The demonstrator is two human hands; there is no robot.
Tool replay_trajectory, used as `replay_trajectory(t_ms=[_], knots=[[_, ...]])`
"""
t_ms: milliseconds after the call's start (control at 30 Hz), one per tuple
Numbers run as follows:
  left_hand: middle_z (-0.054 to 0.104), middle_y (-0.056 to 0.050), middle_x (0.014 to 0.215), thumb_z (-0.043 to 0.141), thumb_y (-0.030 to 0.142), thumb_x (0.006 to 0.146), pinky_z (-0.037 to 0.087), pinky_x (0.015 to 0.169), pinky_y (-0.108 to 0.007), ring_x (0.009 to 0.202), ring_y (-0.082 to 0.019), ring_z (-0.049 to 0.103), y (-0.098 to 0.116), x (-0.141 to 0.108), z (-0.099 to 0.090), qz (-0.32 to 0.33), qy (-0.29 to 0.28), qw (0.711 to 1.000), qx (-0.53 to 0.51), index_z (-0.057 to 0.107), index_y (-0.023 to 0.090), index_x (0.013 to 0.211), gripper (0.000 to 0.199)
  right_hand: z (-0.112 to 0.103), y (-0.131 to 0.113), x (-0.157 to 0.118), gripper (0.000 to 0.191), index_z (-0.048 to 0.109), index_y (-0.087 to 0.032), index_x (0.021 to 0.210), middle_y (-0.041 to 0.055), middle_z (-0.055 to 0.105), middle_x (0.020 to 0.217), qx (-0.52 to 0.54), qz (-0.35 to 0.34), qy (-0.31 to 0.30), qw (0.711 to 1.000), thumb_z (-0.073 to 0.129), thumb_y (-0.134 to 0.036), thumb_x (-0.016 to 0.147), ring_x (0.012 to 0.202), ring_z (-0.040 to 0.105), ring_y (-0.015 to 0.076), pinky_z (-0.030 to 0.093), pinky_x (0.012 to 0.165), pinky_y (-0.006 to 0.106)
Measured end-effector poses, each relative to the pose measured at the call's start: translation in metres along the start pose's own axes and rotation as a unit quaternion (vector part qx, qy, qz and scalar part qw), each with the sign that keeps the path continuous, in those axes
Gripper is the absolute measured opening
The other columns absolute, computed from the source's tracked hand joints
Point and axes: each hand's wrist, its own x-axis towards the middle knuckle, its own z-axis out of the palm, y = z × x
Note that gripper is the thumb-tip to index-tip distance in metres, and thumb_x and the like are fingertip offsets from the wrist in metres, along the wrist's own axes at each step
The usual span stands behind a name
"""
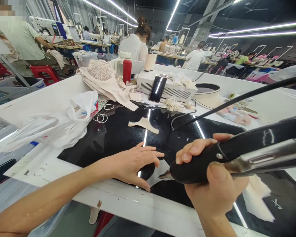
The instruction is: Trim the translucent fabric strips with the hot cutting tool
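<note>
My right hand is wrapped round a black corded hand tool with a metal lever along its side, my thumb at the lever's end. Its narrow metal tip points left, down to a greyish-white patch on the glossy black sheet; whether it touches I cannot tell. Fingers spread, my left hand hovers over or rests on the sheet just left of the tip, holding nothing. Beyond both hands lies a small curved beige fabric piece. More cream fabric lies right of my right wrist.
A white plastic bag and white elastic loops lie at left. Along the back are beige bras, a red bottle, a phone and a vented white box. A black cable crosses at right. Several people work beyond.
</note>
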Motion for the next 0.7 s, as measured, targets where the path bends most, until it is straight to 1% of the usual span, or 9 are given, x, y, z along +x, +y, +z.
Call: replay_trajectory(t_ms=[100, 233, 300, 400, 500, 533, 600, 633, 700], knots=[[0.044, -0.01, 0.165, 0.081, 0.035, 0.09, 0.02, 0.127, -0.068, 0.156, -0.037, 0.034, -0.004, -0.004, -0.005, 0.025, 0.009, 0.999, 0.036, 0.068, 0.023, 0.106, 0.024, -0.008, -0.005, 0.011, 0.038, 0.066, -0.025, 0.108, -0.0037, 0.067, 0.076, -0.016, -0.013, 0.035, 0.999, 0.085, -0.03, 0.076, 0.058, 0.061, 0.0152, 0.054, 0.051, 0.029], [0.054, -0.008, 0.158, 0.069, 0.028, 0.1, 0.02, 0.127, -0.067, 0.152, -0.036, 0.041, -0.018, -0.007, -0.015, 0.034, 0.037, 0.992, 0.116, 0.071, 0.022, 0.097, 0.006, -0.022, -0.007, 0.019, 0.036, 0.067, -0.024, 0.107, -0.0032, 0.068, 0.076, -0.047, -0.028, 0.061, 0.997, 0.084, -0.028, 0.076, 0.058, 0.061, 0.0154, 0.055, 0.052, 0.03], [0.058, -0.008, 0.154, 0.061, 0.022, 0.103, 0.023, 0.126, -0.068, 0.15, -0.035, 0.044, -0.026, -0.009, -0.019, 0.026, 0.077, 0.982, 0.172, 0.072, 0.022, 0.1, 0.012, -0.027, -0.006, 0.02, 0.035, 0.067, -0.024, 0.108, -0.0031, 0.069, 0.076, -0.053, -0.036, 0.063, 0.996, 0.083, -0.027, 0.077, 0.058, 0.061, 0.0153, 0.055, 0.052, 0.031], [0.063, -0.011, 0.146, 0.051, 0.011, 0.104, 0.03, 0.124, -0.066, 0.143, -0.032, 0.051, -0.034, -0.009, -0.02, 0.009, 0.161, 0.958, 0.238, 0.072, 0.021, 0.11, 0.024, -0.031, -0.003, 0.019, 0.035, 0.067, -0.025, 0.11, -0.0033, 0.069, 0.077, -0.06, -0.038, 0.057, 0.996, 0.082, -0.026, 0.078, 0.058, 0.062, 0.0152, 0.055, 0.053, 0.031], [0.07, -0.012, 0.132, 0.047, 0.01, 0.105, 0.043, 0.119, -0.056, 0.127, -0.026, 0.063, -0.029, -0.004, -0.013, 0.002, 0.216, 0.951, 0.22, 0.07, 0.018, 0.116, 0.027, -0.029, 0.0, 0.017, 0.035, 0.067, -0.027, 0.111, -0.0039, 0.068, 0.079, -0.058, -0.036, 0.054, 0.996, 0.083, -0.027, 0.08, 0.059, 0.063, 0.0149, 0.056, 0.054, 0.031], [0.071, -0.011, 0.128, 0.049, 0.012, 0.106, 0.048, 0.116, -0.051, 0.122, -0.024, 0.065, -0.025, -0.001, -0.009, 0.001, 0.221, 0.955, 0.197, 0.07, 0.017, 0.117, 0.025, -0.028, 0.001, 0.016, 0.035, 0.066, -0.027, 0.112, -0.0039, 0.068, 0.079, -0.054, -0.035, 0.051, 0.997, 0.083, -0.028, 0.081, 0.059, 0.063, 0.0148, 0.056, 0.054, 0.031], [0.071, -0.009, 0.125, 0.056, 0.018, 0.105, 0.053, 0.111, -0.043, 0.119, -0.022, 0.066, -0.014, 0.006, 0.0, -0.001, 0.207, 0.968, 0.144, 0.069, 0.018, 0.122, 0.021, -0.026, 0.004, 0.016, 0.036, 0.065, -0.027, 0.114, -0.0035, 0.068, 0.081, -0.044, -0.031, 0.041, 0.998, 0.083, -0.03, 0.083, 0.062, 0.064, 0.015, 0.056, 0.056, 0.031], [0.071, -0.009, 0.127, 0.061, 0.022, 0.103, 0.054, 0.11, -0.042, 0.12, -0.023, 0.065, -0.009, 0.009, 0.004, -0.004, 0.188, 0.975, 0.122, 0.067, 0.018, 0.126, 0.023, -0.024, 0.005, 0.016, 0.037, 0.064, -0.027, 0.116, -0.0033, 0.069, 0.082, -0.04, -0.03, 0.035, 0.998, 0.083, -0.031, 0.084, 0.063, 0.065, 0.0152, 0.056, 0.056, 0.031], [0.069, -0.011, 0.132, 0.072, 0.03, 0.098, 0.051, 0.114, -0.046, 0.124, -0.025, 0.063, 0.0, 0.014, 0.011, -0.011, 0.147, 0.984, 0.096, 0.064, 0.018, 0.132, 0.037, -0.022, 0.009, 0.017, 0.039, 0.063, -0.027, 0.118, -0.0031, 0.069, 0.084, -0.032, -0.031, 0.027, 0.999, 0.083, -0.031, 0.085, 0.065, 0.066, 0.0155, 0.056, 0.057, 0.031]])
